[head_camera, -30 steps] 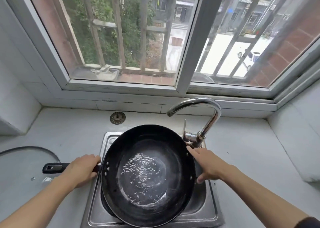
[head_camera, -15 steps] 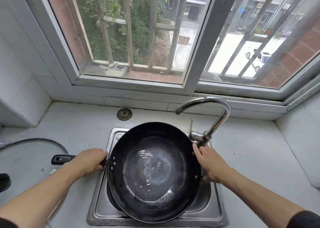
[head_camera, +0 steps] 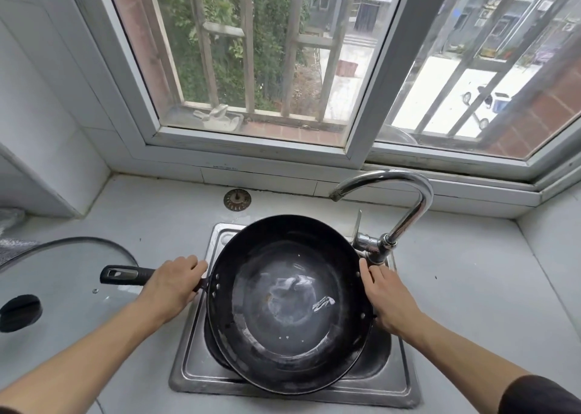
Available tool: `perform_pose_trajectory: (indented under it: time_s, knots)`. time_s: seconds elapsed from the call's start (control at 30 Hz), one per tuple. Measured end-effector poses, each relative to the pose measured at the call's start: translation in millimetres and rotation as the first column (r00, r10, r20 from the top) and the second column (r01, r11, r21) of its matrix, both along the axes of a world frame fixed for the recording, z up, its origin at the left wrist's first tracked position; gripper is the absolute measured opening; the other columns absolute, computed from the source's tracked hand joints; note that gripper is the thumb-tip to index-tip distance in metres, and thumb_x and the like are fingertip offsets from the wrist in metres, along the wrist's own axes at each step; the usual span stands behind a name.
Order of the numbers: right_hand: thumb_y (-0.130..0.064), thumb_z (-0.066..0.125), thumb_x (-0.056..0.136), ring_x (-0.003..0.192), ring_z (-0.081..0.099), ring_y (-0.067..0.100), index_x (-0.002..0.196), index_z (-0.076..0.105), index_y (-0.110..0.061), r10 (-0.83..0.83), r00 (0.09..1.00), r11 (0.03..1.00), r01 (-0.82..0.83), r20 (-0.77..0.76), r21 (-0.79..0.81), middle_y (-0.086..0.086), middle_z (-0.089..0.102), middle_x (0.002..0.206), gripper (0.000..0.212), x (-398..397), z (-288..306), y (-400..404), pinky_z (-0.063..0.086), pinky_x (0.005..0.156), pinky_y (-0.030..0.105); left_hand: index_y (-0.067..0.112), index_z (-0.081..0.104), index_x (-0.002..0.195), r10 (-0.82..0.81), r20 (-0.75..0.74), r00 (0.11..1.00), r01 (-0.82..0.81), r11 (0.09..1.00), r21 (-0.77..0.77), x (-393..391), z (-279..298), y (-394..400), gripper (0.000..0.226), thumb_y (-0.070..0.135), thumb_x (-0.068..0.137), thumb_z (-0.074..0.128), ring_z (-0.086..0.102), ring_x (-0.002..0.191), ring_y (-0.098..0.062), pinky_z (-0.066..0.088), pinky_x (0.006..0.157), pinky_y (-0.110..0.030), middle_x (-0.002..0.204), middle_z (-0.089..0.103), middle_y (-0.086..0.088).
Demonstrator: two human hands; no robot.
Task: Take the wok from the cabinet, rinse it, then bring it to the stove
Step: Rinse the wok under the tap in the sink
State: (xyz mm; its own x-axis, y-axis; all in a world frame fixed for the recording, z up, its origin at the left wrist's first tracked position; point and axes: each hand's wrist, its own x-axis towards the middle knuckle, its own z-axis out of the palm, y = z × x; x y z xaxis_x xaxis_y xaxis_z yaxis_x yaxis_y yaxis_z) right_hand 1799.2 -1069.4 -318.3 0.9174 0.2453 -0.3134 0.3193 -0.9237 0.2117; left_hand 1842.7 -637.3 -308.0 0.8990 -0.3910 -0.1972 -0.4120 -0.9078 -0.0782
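Observation:
A black wok (head_camera: 289, 306) is held over the steel sink (head_camera: 405, 382), its wet inside facing up with only a thin film of water at the bottom. My left hand (head_camera: 171, 283) grips its long black handle (head_camera: 122, 275) close to the bowl. My right hand (head_camera: 388, 300) holds the wok's right rim, fingers pointing up along the edge. The chrome faucet (head_camera: 393, 212) arches just behind the wok's right side; no water runs from its spout.
A glass lid (head_camera: 63, 269) with a black knob (head_camera: 20, 313) lies on the grey counter at the left. A round sink strainer (head_camera: 237, 199) sits on the counter behind the sink. White tiled walls close in left and right, under a barred window.
The pool of water inside the wok has shrunk to a thin film. Both hands keep their hold, and the wok has tilted slightly over the sink.

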Motion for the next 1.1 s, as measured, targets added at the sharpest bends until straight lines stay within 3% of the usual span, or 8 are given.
perform_pose_trajectory:
  time_s: [0.13,0.3,0.4,0.47,0.57,0.77,0.93,1.1]
  knots:
    - [-0.019,0.076,0.066,0.109,0.047,0.030,0.148,0.019,0.003,-0.032,0.999,0.997,0.032,-0.007,0.067,0.014,0.046,0.127,0.102,-5.3,-0.3,-3.2,0.043,0.098,0.037,0.012,0.056,0.071,-0.117,0.148,0.982,0.121,0.992,-0.021,-5.2,3.0,2.5,0.045,-0.003,0.041,0.085,0.050,0.048,-0.026,0.034,0.038,-0.030,0.066,0.051,-0.005]
    - [-0.004,0.065,0.064,0.096,0.049,0.027,0.128,0.047,-0.006,0.001,0.999,0.992,-0.008,0.054,0.125,0.007,0.055,0.109,0.066,-5.1,14.8,-6.9,0.047,0.085,0.036,0.012,0.060,0.077,-0.184,0.198,0.963,0.199,0.978,-0.057,-7.2,0.0,13.0,0.035,-0.003,0.053,0.080,0.054,0.058,-0.027,0.044,0.044,-0.033,0.073,0.058,-0.005]
    - [0.004,0.060,0.067,0.090,0.052,0.027,0.105,0.056,-0.012,0.031,0.991,0.986,-0.051,0.127,0.160,0.005,0.059,0.101,0.041,-4.7,30.7,-10.8,0.047,0.075,0.034,0.012,0.061,0.083,-0.214,0.273,0.938,0.250,0.963,-0.103,-4.5,6.0,20.3,0.010,0.006,0.076,0.056,0.055,0.063,-0.029,0.045,0.050,-0.034,0.079,0.061,-0.006]
    - [0.005,0.064,0.063,0.089,0.055,0.029,0.100,0.057,-0.012,0.016,0.988,0.984,-0.042,0.151,0.174,0.006,0.058,0.100,0.040,-5.3,40.8,-15.7,0.050,0.068,0.036,0.011,0.062,0.086,-0.251,0.304,0.919,0.300,0.945,-0.126,-2.9,11.8,23.4,0.022,0.015,0.081,0.041,0.056,0.063,-0.028,0.045,0.051,-0.032,0.080,0.062,-0.006]
    - [0.002,0.059,0.064,0.090,0.055,0.030,0.101,0.056,-0.013,-0.013,0.989,0.983,-0.015,0.148,0.183,0.005,0.056,0.103,0.040,-8.3,50.9,-22.9,0.051,0.064,0.040,0.012,0.059,0.093,-0.289,0.307,0.907,0.345,0.927,-0.148,-6.5,15.7,28.7,0.023,0.019,0.081,0.041,0.057,0.063,-0.026,0.046,0.052,-0.031,0.082,0.062,-0.005]
    - [0.003,0.069,0.052,0.078,0.055,0.024,0.094,0.052,-0.017,-0.035,0.987,0.977,0.000,0.159,0.213,0.000,0.056,0.093,0.050,-20.3,56.6,-34.0,0.045,0.046,0.032,0.015,0.049,0.096,-0.303,0.311,0.901,0.368,0.913,-0.175,-20.7,4.6,31.5,0.027,0.004,0.074,0.036,0.049,0.060,-0.026,0.043,0.051,-0.033,0.075,0.051,-0.003]
    - [0.000,0.070,0.045,0.076,0.054,0.023,0.096,0.053,-0.018,-0.042,0.985,0.978,0.006,0.169,0.208,-0.003,0.055,0.091,0.056,-29.6,58.0,-39.0,0.046,0.048,0.031,0.013,0.054,0.094,-0.288,0.315,0.904,0.346,0.926,-0.147,-22.3,-2.6,33.1,0.026,-0.002,0.073,0.049,0.048,0.072,-0.026,0.046,0.057,-0.036,0.091,0.053,-0.004]
    - [-0.003,0.070,0.050,0.078,0.054,0.022,0.099,0.056,-0.019,-0.077,0.989,0.973,0.047,0.127,0.228,-0.004,0.056,0.091,0.053,-39.5,61.8,-39.2,0.049,0.050,0.034,0.013,0.057,0.093,-0.294,0.345,0.891,0.354,0.927,-0.124,-27.4,2.1,31.7,0.019,0.003,0.077,0.055,0.051,0.074,-0.028,0.045,0.061,-0.038,0.089,0.057,-0.005]
